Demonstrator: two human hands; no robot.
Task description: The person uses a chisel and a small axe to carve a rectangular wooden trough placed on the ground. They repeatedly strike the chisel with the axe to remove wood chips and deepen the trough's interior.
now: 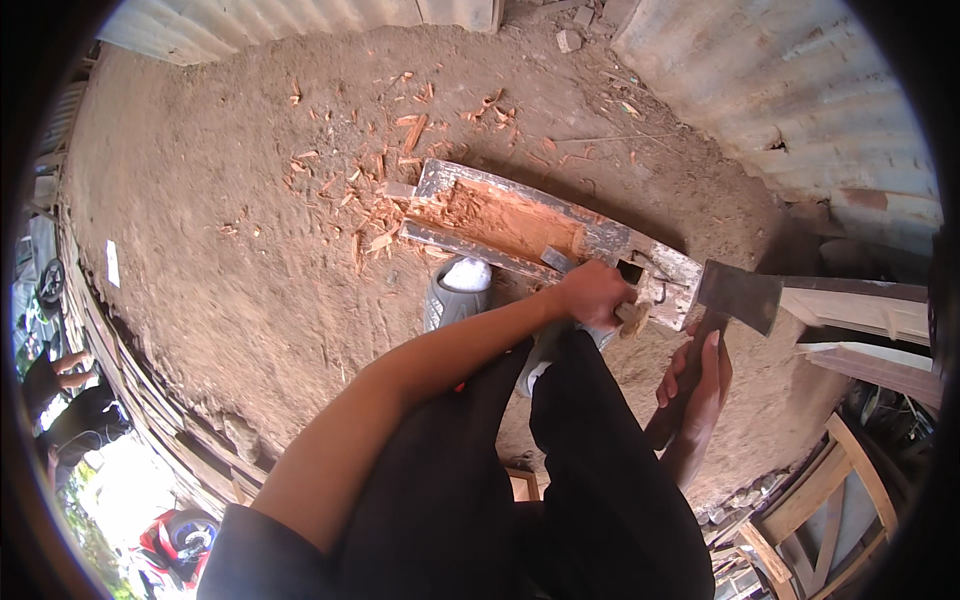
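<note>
A heavy, weathered block of wood (605, 238) lies on the dirt ground in front of me, with a long reddish hollow cut into its top. My left hand (595, 293) is wrapped round the handle of a chisel, whose flat metal blade (557, 260) points toward the hollow's near edge. Past the fist, the frayed handle end (632, 319) sticks out. To the right, my right hand (697, 385) grips the wooden handle of a hatchet. Its broad dark head (740, 295) is beside the block's right end, apart from the chisel. A bent metal piece (655, 275) is on the block's top.
Reddish wood chips (375, 215) lie scattered around the block's left end. My grey shoe (458, 295) is close to its near side. Corrugated metal sheets (800, 110) stand at the far right, with wooden frames (840, 500) lower right. Another person (75, 410) and a red motorcycle (175, 545) are at left.
</note>
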